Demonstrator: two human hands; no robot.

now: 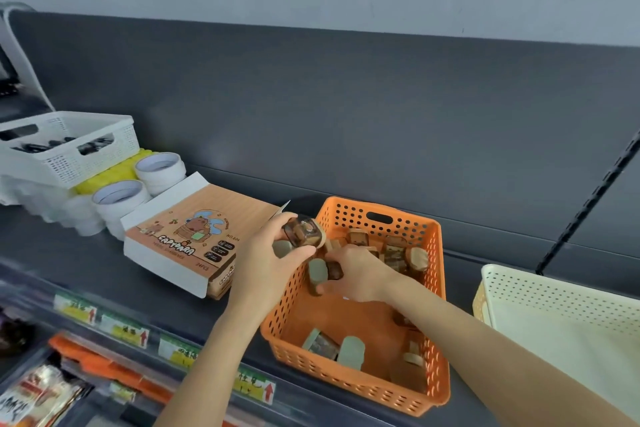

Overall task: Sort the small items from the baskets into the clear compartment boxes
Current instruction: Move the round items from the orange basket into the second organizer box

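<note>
Two-handed, worked at the orange basket [363, 388] on the dark shelf [69, 260]. Pinched one small brown item [301, 234] in the left hand [270, 260], above the basket's far left corner. Curled the right hand [356, 274] round another item [318, 270], low inside the basket by its left wall. Counted more loose items [394, 250] heaped at the far end, a few near. Took them for small plastic sharpeners, probably, though blurred. Judged them light, stiff and smooth, apt to slip; best gripped across the flat sides, thumb opposite fingers. Saw no clear compartment boxes; noted the capybara carton [180, 236] just left of the basket.
</note>
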